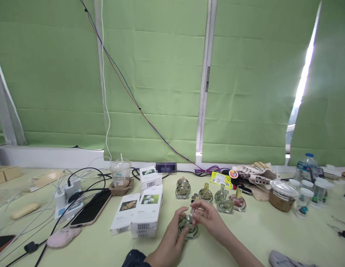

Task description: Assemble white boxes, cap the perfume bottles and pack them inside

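Note:
A low, rounded glass perfume bottle (191, 232) with a silvery neck stands on the pale green table in front of me. My left hand (171, 237) is curled around its left side, thumb in front and fingers behind, closed on it. Above the bottle's right shoulder, my right hand (206, 218) is closed in a pinch beside the neck; what is between its fingertips, if anything, is too small to make out. Just behind are a perfume bottle with a gold neck (205, 194), clear bottles (224, 203), a pinkish bottle (238, 202) and a capped bottle (183, 189).
White boxes with flower pictures (147, 211) lie left of my hands. Further left are a phone (91, 208), a plastic cup (120, 173) and a power strip (68, 207) with tangled cables. A lidded bowl (282, 196) and small lidded jars (304, 202) stand to the right.

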The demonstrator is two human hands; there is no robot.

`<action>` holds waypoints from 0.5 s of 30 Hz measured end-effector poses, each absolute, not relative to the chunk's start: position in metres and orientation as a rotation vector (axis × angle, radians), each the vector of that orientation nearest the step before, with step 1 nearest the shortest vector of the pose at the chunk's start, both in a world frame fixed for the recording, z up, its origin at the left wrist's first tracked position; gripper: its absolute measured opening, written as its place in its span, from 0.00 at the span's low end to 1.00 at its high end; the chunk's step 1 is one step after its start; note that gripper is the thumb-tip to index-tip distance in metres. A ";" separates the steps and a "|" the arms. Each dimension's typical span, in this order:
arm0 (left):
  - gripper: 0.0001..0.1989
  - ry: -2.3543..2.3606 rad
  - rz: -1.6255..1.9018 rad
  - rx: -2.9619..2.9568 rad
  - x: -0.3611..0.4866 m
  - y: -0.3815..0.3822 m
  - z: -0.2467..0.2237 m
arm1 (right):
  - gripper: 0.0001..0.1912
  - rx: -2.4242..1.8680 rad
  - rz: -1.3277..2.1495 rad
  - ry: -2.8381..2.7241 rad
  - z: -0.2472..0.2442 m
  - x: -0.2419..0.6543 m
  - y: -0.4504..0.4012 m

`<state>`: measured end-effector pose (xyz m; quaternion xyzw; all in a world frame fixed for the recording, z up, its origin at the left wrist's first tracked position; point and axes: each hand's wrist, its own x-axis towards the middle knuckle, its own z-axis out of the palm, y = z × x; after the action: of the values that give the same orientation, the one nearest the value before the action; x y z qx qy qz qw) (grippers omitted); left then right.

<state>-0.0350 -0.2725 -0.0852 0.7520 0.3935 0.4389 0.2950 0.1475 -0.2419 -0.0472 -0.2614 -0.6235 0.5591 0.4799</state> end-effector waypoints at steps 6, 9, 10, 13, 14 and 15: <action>0.18 0.949 1.203 2.053 -0.033 -0.275 -0.077 | 0.12 -0.735 1.128 -1.585 -0.051 0.138 -0.243; 0.18 0.943 1.223 2.041 -0.033 -0.275 -0.078 | 0.09 -0.780 1.046 -1.616 -0.050 0.137 -0.244; 0.18 0.941 1.229 2.038 -0.032 -0.275 -0.078 | 0.08 -0.786 1.037 -1.621 -0.049 0.137 -0.244; 0.16 0.931 1.214 2.048 -0.032 -0.275 -0.076 | 0.08 -0.788 1.017 -1.638 -0.049 0.136 -0.244; 0.15 0.929 1.204 2.053 -0.032 -0.275 -0.075 | 0.08 -0.789 1.013 -1.644 -0.049 0.135 -0.244; 0.15 0.927 1.197 2.055 -0.031 -0.276 -0.073 | 0.08 -0.792 1.011 -1.649 -0.049 0.135 -0.245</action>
<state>-0.0314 -0.2757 -0.0735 0.7704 0.3475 0.4488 0.2903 0.1354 -0.2447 -0.0490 -0.3278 -0.6824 0.4184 0.5017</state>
